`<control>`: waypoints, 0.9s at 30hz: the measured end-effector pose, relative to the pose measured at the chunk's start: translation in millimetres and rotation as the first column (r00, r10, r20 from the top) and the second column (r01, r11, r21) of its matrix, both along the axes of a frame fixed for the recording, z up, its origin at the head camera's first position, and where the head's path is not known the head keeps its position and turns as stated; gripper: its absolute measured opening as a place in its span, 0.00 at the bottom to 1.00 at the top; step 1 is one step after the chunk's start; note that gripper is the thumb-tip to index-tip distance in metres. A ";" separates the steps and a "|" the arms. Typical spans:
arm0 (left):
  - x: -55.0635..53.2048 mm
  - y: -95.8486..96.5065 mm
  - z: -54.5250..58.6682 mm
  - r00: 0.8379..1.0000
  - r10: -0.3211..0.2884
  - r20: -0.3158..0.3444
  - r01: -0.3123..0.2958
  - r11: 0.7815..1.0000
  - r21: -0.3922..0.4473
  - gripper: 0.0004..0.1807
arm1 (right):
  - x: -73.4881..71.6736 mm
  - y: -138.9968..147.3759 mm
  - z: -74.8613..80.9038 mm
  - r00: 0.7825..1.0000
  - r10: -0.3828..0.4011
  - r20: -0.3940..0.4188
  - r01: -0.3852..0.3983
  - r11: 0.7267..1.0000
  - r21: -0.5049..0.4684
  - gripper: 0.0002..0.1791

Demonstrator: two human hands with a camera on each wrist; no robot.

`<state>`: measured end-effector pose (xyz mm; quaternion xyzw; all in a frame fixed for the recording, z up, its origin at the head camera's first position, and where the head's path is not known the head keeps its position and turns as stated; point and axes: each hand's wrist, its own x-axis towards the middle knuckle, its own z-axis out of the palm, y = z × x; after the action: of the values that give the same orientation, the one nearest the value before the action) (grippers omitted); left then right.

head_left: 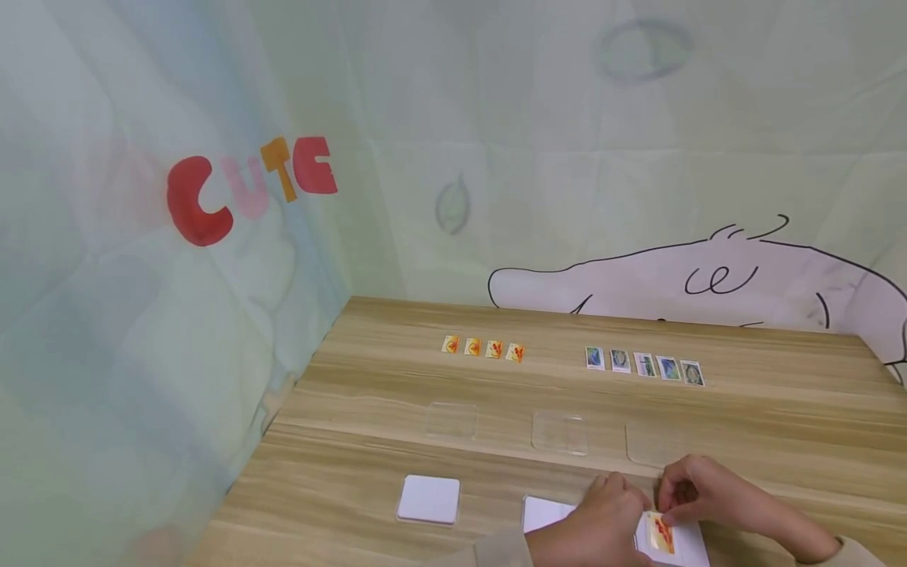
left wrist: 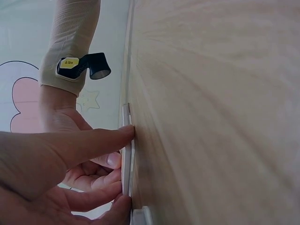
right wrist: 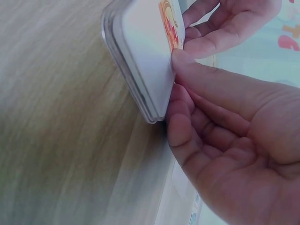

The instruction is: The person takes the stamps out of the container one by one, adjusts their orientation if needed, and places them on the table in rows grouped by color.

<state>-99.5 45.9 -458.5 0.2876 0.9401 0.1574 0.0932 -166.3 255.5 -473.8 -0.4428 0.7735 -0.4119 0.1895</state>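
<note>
At the near right of the table, a clear case with a white top [head_left: 692, 543] lies between my hands. On its white surface is a small orange picture stamp [head_left: 661, 535]. My left hand [head_left: 602, 520] grips the case by its edge, thumb and fingertips along the rim in the left wrist view. From the far right side, my right hand [head_left: 716, 496] has curled fingers and pinches the stamp's upper corner. Its thumb [right wrist: 206, 75] lies on that corner, with the other fingers curled close by the case's edge [right wrist: 157, 115].
Another white-topped case [head_left: 542, 512] is partly hidden by my left hand; a third [head_left: 428, 499] lies farther left. Beyond are three clear lids [head_left: 452, 421]. Several orange stamps [head_left: 473, 347] and several blue-green ones [head_left: 643, 365] lie in rows near the back wall.
</note>
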 end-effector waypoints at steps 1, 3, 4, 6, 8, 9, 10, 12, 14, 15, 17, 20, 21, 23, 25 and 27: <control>0.0 0.0 -0.1 1.000 -0.001 -0.004 0.001 1.000 -0.001 0.31 | -0.2 -0.1 0.7 1.000 -0.002 0.009 0.002 1.000 0.008 0.05; 0.3 -0.3 0.1 1.000 -0.003 -0.011 0.003 1.000 0.000 0.31 | -0.3 -0.1 1.7 1.000 -0.002 0.019 0.002 1.000 0.016 0.05; 0.3 -0.4 0.0 1.000 -0.003 -0.015 0.003 1.000 0.001 0.30 | -0.3 -0.2 1.9 1.000 0.000 0.018 0.000 1.000 0.016 0.05; 0.5 -0.7 0.1 1.000 -0.005 -0.019 0.005 1.000 0.005 0.30 | -0.2 -0.4 2.1 1.000 0.004 0.016 -0.004 1.000 0.012 0.06; 0.5 -0.9 0.3 1.000 -0.007 -0.016 0.007 1.000 0.007 0.29 | 0.0 -0.4 1.7 1.000 0.009 0.014 -0.009 1.000 0.005 0.07; 0.4 -0.8 0.3 1.000 -0.008 -0.015 0.008 1.000 0.008 0.29 | 0.0 -0.5 1.5 1.000 0.011 0.012 -0.011 1.000 0.003 0.07; 0.3 -0.8 0.3 1.000 -0.010 -0.014 0.010 1.000 0.008 0.29 | 0.1 -0.6 1.5 1.000 0.009 0.014 -0.009 1.000 0.003 0.07; 0.1 -0.8 0.3 1.000 -0.011 -0.004 0.011 1.000 0.009 0.28 | 0.3 -0.5 1.4 1.000 0.004 0.021 -0.004 1.000 0.008 0.08; -0.1 -0.8 0.5 1.000 -0.012 0.006 0.012 1.000 0.012 0.28 | 0.3 -0.3 1.5 1.000 -0.002 0.029 0.001 1.000 0.016 0.08; -0.2 -0.9 0.4 1.000 -0.014 0.004 0.014 1.000 0.010 0.27 | 0.3 -0.3 1.6 0.999 -0.005 0.034 0.005 1.000 0.020 0.07; -0.3 -1.0 0.1 1.000 -0.017 -0.001 0.017 1.000 0.007 0.27 | 0.3 -0.1 1.6 0.999 -0.008 0.043 0.007 1.000 0.025 0.07; -0.3 -0.8 0.0 1.000 -0.018 -0.006 0.018 1.000 0.005 0.27 | 0.4 -0.2 1.9 0.999 -0.008 0.054 0.007 1.000 0.026 0.05; -0.3 -0.8 -0.1 1.000 -0.018 -0.012 0.018 1.000 0.003 0.27 | 0.3 -0.1 2.0 0.999 -0.007 0.054 0.005 1.000 0.026 0.05; -0.4 -0.6 -0.2 1.000 -0.016 -0.013 0.016 1.000 0.004 0.27 | 0.1 0.3 2.1 0.999 -0.005 0.051 0.004 1.000 0.030 0.04; -0.7 -0.6 -0.2 1.000 -0.018 -0.019 0.018 1.000 0.004 0.27 | -0.2 0.4 2.4 0.999 -0.003 0.043 0.001 1.000 0.032 0.04; -1.0 -0.8 -0.4 0.999 -0.021 -0.025 0.021 1.000 0.003 0.27 | -0.5 0.5 2.7 0.999 0.001 0.041 -0.002 1.000 0.031 0.04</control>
<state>-100.5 45.1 -458.9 0.2997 0.9378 0.1543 0.0826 -166.8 256.0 -471.1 -0.4318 0.7756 -0.4085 0.2124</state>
